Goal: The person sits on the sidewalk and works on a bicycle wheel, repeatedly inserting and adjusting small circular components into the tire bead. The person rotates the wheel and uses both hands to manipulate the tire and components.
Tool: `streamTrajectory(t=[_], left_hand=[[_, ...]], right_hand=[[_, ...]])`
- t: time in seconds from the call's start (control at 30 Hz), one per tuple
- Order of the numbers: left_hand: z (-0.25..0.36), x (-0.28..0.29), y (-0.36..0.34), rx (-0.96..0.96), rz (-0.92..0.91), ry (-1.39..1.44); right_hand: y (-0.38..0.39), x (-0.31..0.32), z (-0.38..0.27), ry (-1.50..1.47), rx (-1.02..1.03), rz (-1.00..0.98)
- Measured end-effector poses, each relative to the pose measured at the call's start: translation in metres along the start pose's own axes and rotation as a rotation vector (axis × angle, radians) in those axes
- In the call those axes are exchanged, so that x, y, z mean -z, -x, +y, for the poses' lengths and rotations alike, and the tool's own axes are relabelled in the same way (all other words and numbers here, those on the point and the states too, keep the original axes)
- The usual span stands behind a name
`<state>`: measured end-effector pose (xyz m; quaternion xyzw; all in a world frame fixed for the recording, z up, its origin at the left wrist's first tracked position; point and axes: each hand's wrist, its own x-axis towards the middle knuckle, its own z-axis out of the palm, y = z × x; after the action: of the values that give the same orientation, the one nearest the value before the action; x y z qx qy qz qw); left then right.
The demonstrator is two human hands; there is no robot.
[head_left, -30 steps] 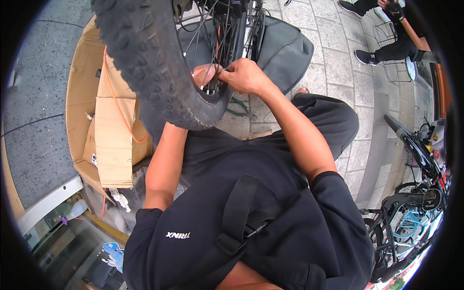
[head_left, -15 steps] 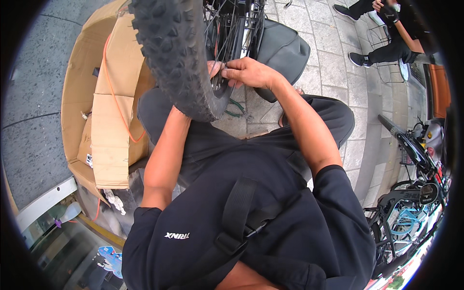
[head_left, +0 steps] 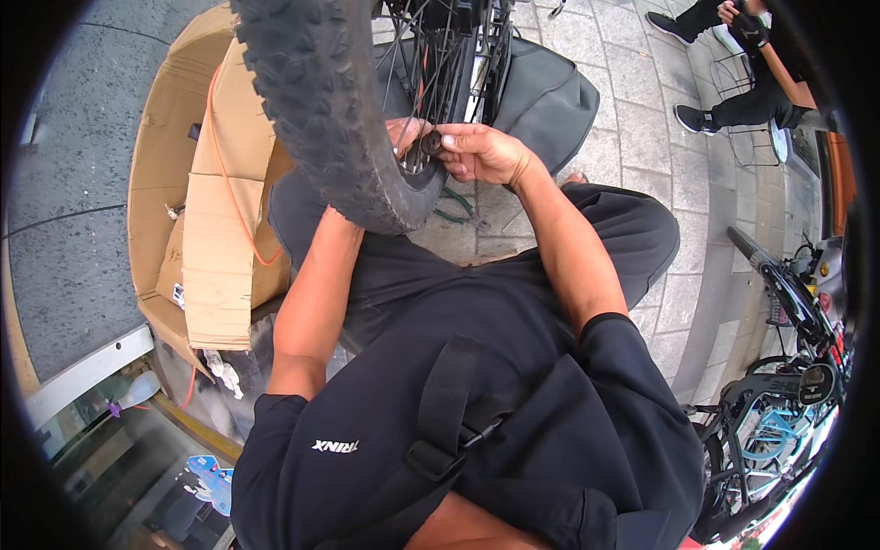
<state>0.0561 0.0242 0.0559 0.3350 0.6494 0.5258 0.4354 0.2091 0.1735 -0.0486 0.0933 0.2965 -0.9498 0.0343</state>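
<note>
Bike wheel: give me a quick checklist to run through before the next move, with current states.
1. Right grip in view beside the wheel: ok.
2. Small dark part at its fingertips held firmly: cannot tell.
3. Left grip fully visible: not ok, partly hidden behind the wheel.
4. Orange cord away from both grips: ok, draped over the cardboard box.
5. Green item apart from both grips: ok, below them in view.
6. Other person clear of the wheel: ok, off at upper right.
</note>
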Motion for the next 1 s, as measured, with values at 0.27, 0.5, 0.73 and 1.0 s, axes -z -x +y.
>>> streamTrajectory(t=[0.27,0.5,0.73,1.0], left_hand=[[0.003,-0.001,0.004,0.086,0.012,0.217],[-0.006,0.004,0.005,0.042,0.006,0.225],[0.002,-0.001,0.010,0.061,0.020,0.265],[0.004,-0.001,0.011,0.083,0.011,0.286]], right_hand=[[-0.003,-0.005,0.005,0.132,0.056,0.055],[-0.003,0.000,0.004,0.180,0.075,0.048],[-0.004,0.004,0.001,0.173,0.054,0.017],[-0.004,-0.003,0.003,0.214,0.017,0.027]])
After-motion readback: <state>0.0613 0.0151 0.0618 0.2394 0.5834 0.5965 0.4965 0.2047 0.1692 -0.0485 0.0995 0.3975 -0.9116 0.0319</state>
